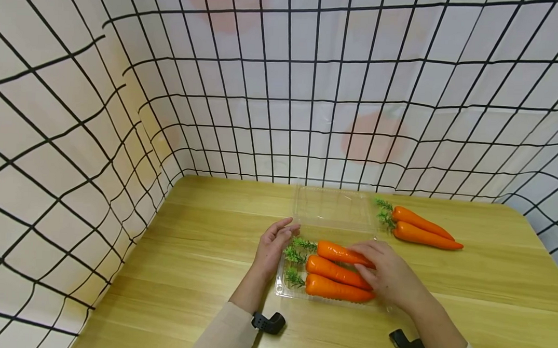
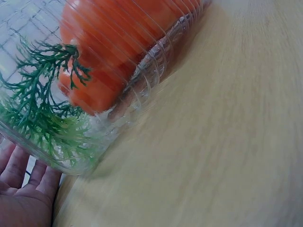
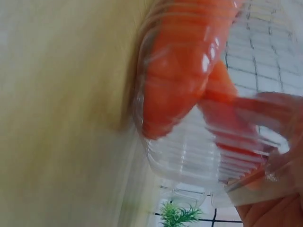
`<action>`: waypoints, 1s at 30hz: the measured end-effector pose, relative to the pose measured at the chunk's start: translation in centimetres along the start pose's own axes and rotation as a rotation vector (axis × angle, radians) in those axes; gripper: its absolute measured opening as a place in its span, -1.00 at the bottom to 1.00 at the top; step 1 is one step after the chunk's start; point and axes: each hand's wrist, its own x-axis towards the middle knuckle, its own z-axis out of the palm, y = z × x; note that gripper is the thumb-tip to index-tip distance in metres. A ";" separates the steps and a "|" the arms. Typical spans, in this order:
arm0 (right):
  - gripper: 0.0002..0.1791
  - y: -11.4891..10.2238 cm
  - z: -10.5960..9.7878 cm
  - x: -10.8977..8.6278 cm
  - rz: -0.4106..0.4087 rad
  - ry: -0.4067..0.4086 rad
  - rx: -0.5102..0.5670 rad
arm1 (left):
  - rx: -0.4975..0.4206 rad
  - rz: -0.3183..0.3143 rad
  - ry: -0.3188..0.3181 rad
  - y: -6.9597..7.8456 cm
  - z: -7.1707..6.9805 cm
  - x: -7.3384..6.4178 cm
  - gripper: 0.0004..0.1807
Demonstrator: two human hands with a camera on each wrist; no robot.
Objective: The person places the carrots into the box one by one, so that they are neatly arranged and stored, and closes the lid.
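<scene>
A clear plastic clamshell box (image 1: pixel 279 288) lies on the table with its lid (image 1: pixel 334 206) folded back. Three orange carrots with green tops are side by side at the box: a near carrot (image 1: pixel 335 289), a middle carrot (image 1: pixel 334 271) and a far carrot (image 1: pixel 336 252). My right hand (image 1: pixel 389 275) pinches the far carrot near its tip, over the box's right end. At the left end, beside the leafy tops (image 2: pixel 52 104), my left hand (image 1: pixel 271 246) rests against the box wall with relaxed fingers.
Two more carrots (image 1: pixel 423 235) lie together on the wooden table (image 1: pixel 209 264), right of the lid. A white curtain with a black grid (image 1: pixel 301 81) borders the table at the back and sides. Each wrist wears a black band, such as the left one (image 1: pixel 269 323).
</scene>
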 end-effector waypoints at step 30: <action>-0.61 1.7 -1.4 -0.1 0.104 0.051 0.059 | 0.050 -0.021 0.050 0.0 -0.1 0.1 -0.50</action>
